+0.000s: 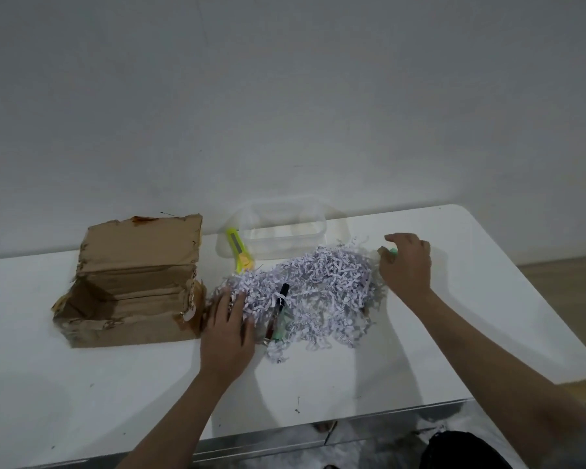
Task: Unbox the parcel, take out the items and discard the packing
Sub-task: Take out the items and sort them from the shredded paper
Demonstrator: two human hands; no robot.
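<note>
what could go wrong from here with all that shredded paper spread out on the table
1. The pen-like item lies half buried in the shredded paper; sweeping the pile away could discard it too.
2. The yellow utility knife sits at the pile's far edge and might get covered.
3. Loose strands near the table front could fall off.

Left hand [226,328] flat, fingers spread; right hand [407,262] curled, fingertips down

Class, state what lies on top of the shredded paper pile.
A black-capped pen lies on the shredded paper; the left hand rests on its edge. Anything buried underneath is hidden.
</note>
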